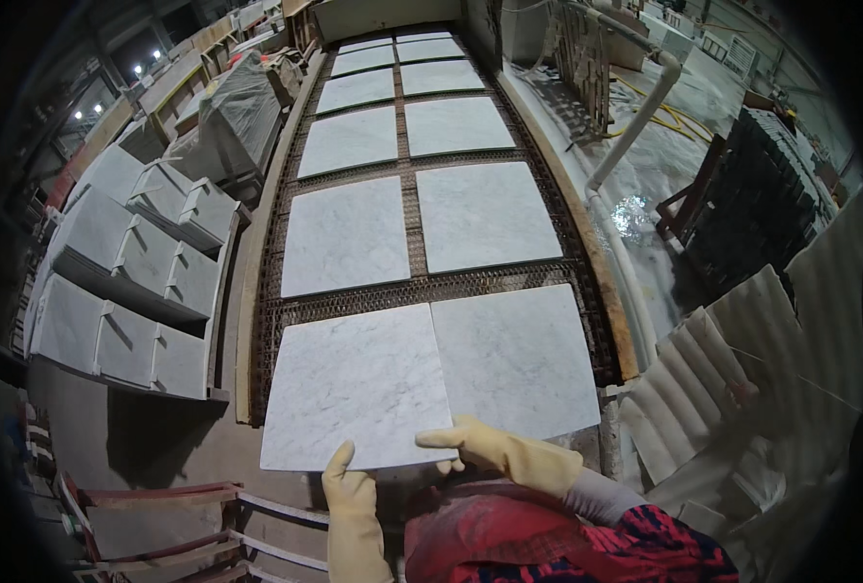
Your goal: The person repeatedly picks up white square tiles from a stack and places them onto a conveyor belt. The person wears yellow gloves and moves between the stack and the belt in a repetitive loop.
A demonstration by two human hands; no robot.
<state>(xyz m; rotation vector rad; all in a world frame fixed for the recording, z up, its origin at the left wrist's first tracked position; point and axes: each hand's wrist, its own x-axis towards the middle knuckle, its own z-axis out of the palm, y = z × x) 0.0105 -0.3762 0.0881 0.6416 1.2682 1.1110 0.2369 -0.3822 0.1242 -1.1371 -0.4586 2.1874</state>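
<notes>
My left hand (351, 486), in a pale yellow rubber glove, grips the near edge of a white, grey-veined marble tile (358, 379), its thumb on top. My right hand (480, 447), gloved alike, pinches the same tile by its near right corner, thumb on top and fingertips showing below the edge. The tile's right edge meets or slightly overlaps a second marble tile (519, 360) at the near right of the conveyor belt (412, 223). Whether the held tile touches the belt, I cannot tell.
More marble tiles (344, 233) lie in two columns along the belt. Stacks of tiles with spacers (130, 243) stand at left. A red metal rack (159, 496) is at lower left. Corrugated grey sheets (723, 360), a white pipe (635, 126) and dark stacked slabs (757, 194) are at right.
</notes>
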